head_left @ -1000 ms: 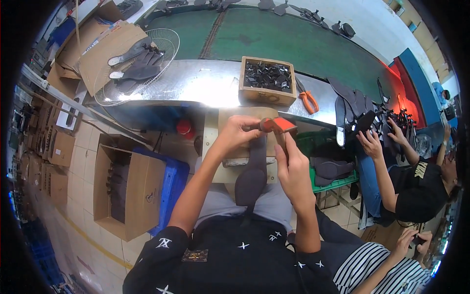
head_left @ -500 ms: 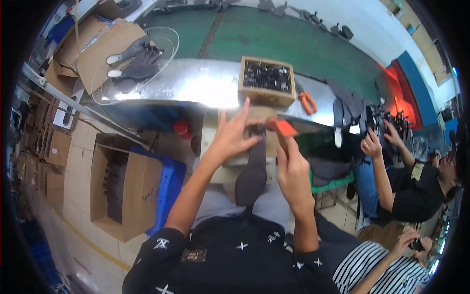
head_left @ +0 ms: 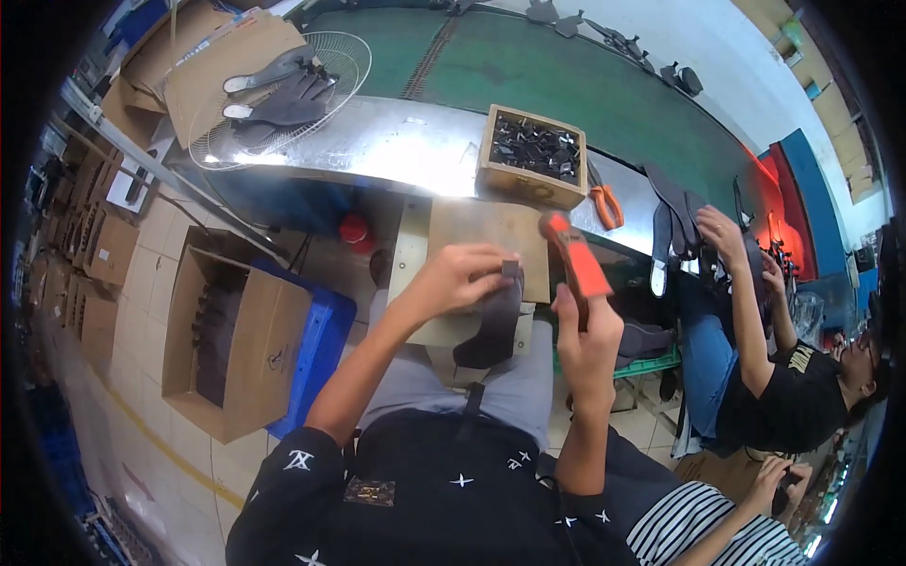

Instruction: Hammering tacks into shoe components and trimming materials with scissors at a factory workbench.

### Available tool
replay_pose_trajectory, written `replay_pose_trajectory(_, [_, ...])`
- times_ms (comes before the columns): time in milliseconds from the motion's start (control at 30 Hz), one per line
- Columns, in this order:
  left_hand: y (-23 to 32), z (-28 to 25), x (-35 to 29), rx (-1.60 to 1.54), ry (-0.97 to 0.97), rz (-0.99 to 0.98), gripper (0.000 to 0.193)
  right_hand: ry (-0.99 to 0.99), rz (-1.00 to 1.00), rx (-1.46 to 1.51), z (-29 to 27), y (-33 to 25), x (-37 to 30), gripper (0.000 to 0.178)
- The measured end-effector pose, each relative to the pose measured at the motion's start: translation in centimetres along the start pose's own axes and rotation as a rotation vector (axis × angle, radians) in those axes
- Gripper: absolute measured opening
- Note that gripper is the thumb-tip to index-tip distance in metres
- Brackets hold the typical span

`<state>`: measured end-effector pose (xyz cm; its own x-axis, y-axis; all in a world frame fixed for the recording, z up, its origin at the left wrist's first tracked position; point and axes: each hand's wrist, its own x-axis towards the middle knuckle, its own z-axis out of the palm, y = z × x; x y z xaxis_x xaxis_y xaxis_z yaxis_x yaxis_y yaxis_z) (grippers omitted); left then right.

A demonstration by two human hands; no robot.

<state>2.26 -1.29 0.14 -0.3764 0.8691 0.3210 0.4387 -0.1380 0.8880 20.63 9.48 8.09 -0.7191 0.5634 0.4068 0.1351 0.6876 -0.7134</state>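
A stray swing of the hammer [head_left: 587, 269], clasped in the right hand's [head_left: 590, 341] fingers, could catch the left hand [head_left: 461, 277] — close by, fingers clamped on the insole's [head_left: 489, 337] end over the board [head_left: 462, 223]. Half a second ago, the left fingers were spread wide.

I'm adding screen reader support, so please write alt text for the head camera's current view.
A person's left hand holds the far end of a dark sole-shaped piece, while the right hand grips a red-headed hammer. Beyond, a wooden box of small black parts and orange-handled pliers rest on a metal bench.
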Motion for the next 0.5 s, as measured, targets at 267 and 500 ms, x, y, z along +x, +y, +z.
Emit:
replay_pose_trajectory(267, [9.9, -1.2, -6.3, -0.269, -0.009, -0.212, 0.021, -0.400, -0.281, -0.418, 3.1, 3.0, 2.5, 0.052])
replay_pose_trajectory(500, [11.0, -1.7, -7.0, -0.488, -0.104, -0.316, 0.022, -0.651, -0.136, 0.494, 0.0, -0.8, 2.0, 0.032])
